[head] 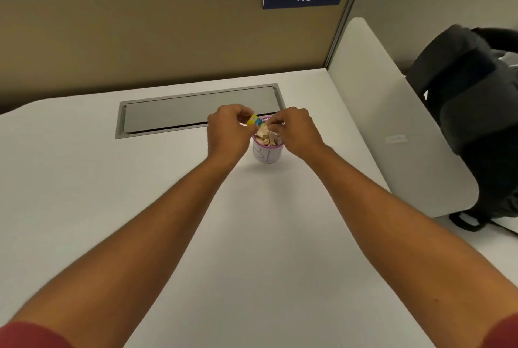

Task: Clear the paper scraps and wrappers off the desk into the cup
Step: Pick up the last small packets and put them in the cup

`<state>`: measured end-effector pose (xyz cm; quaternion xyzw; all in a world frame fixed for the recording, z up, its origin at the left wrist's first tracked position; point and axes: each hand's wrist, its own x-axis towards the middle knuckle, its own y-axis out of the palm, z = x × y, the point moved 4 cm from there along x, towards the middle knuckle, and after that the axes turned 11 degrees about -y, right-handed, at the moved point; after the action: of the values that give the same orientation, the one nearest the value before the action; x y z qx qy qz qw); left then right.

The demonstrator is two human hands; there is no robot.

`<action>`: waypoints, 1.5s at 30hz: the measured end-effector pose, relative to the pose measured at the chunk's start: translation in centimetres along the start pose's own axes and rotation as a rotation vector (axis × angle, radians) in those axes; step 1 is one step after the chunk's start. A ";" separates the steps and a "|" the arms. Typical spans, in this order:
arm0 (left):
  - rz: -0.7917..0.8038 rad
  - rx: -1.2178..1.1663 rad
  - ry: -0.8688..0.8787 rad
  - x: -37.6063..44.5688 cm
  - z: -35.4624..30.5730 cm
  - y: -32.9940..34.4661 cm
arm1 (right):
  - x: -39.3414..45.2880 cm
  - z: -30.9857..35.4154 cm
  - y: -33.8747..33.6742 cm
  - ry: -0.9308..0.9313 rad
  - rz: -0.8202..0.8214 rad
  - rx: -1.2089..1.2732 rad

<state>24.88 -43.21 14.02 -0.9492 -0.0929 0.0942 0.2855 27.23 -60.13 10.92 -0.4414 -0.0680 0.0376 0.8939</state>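
A white cup (267, 153) with a pink rim is seen standing upright on the pale worktop (140, 193), just in front of a grey recessed panel (182, 112). It is filled to the brim with crumpled paper scraps (265, 134). Both hands are held over its mouth. A small yellow and blue wrapper (254, 120) is pinched between the narrowed fingers of the left hand (228, 130), just above the rim. The fingers of the right hand (294, 130) are curled down onto the scraps; whether anything is gripped there cannot be told. A dark backpack (473, 112) is seen beyond the white side divider (386, 123).
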 end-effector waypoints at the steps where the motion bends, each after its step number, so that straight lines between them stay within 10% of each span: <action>1: 0.007 0.025 0.019 0.4 -0.3 0.5 | 0.1 -0.1 0.1 0.006 0.027 0.011; 13: 0.048 0.271 0.181 1.2 4.0 0.6 | -2.1 -0.8 -0.6 -0.057 -0.302 0.053; 24: -0.002 0.510 -0.203 -3.7 16.4 -2.4 | -1.0 0.3 1.7 -0.212 0.070 -0.349; 32: -0.035 0.160 -0.184 -3.4 17.0 -2.2 | -0.7 -0.7 -0.5 -0.032 -0.225 0.148; 40: -0.065 -0.047 0.088 -1.8 8.3 -1.1 | -5.0 -3.9 0.3 -0.004 -0.463 0.107; 45: 0.008 0.107 0.320 -0.7 3.2 1.7 | -8.2 -8.0 4.0 -0.012 -0.227 -0.144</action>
<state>23.63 -43.06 10.56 -0.9359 -0.0372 -0.0519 0.3465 20.32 -65.02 2.22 -0.4938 -0.1253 -0.0665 0.8579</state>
